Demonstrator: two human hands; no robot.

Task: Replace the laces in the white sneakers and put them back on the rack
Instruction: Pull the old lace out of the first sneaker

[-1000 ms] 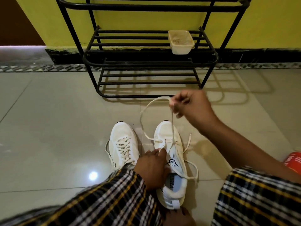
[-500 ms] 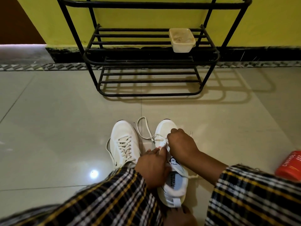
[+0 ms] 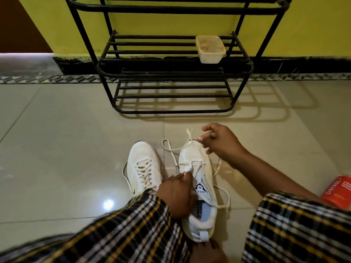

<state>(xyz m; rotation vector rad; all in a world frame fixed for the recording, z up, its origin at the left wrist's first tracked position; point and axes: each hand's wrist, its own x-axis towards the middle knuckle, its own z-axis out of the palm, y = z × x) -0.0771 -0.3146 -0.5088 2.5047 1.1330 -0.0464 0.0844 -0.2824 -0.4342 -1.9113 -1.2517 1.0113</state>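
Setting: a home, apparently an entry or hallway. Evidence: glossy beige tiled floor (image 3: 57, 149); yellow painted wall (image 3: 303, 25) with black skirting (image 3: 303, 64) and a patterned tile border (image 3: 47, 79); black metal shoe rack (image 3: 171, 73) standing against the wall, a plastic tub (image 3: 210, 49) on its middle shelf; a person sitting on the floor in plaid trousers (image 3: 133, 230).
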